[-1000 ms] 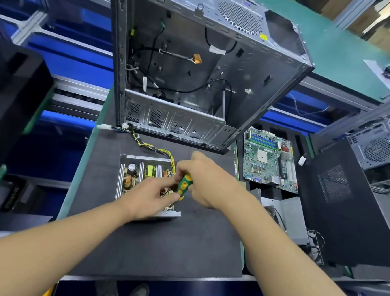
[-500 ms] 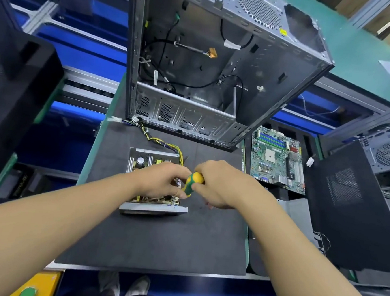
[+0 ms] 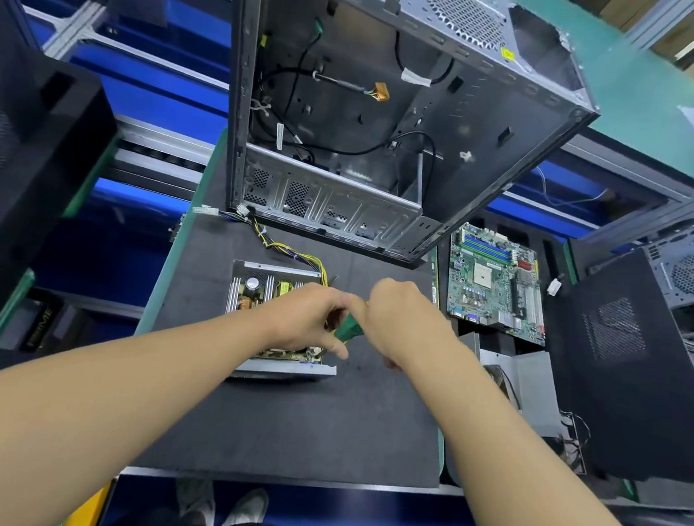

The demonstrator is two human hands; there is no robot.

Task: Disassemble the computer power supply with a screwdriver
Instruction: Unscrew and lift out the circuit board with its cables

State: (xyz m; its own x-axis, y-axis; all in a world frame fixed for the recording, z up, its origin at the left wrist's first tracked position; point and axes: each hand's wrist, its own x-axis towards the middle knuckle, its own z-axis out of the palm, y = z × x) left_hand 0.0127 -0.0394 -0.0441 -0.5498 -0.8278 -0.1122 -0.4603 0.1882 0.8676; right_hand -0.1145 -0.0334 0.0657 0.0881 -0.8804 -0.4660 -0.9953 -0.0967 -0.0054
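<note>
Both hands have closed in over the near right corner of the power supply, which sits opened on the black mat below the computer case. A second ago I had the left hand spread on the board. Now its fingers curl beside the screwdriver, and I cannot tell whether they pinch the shaft or only brace. The right hand wraps the handle's top. That handle has tipped from upright to a lean, with only green showing. I judge a board screw near that corner is being worked and is not yet out.
</note>
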